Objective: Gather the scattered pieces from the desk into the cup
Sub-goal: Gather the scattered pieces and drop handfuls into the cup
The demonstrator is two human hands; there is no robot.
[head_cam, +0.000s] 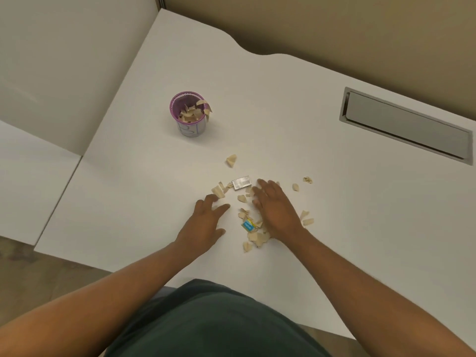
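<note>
A purple-rimmed cup (189, 124) stands upright on the white desk (334, 228), holding several beige paper scraps, one hanging over its rim. More beige scraps (256, 238) lie scattered in front of me, with a small grey card (241, 182) and a blue-and-yellow piece (248, 225) among them. One scrap (231, 160) lies apart, between the heap and the cup. My left hand (206, 222) lies flat on the desk left of the heap, fingers spread. My right hand (275, 210) rests palm down over the scraps, fingers apart, hiding some of them.
A grey metal cable hatch (407, 124) is set into the desk at the far right. White partition panels (64, 73) rise along the left side. The desk's near edge runs just in front of my body, and its far edge curves at the beige wall.
</note>
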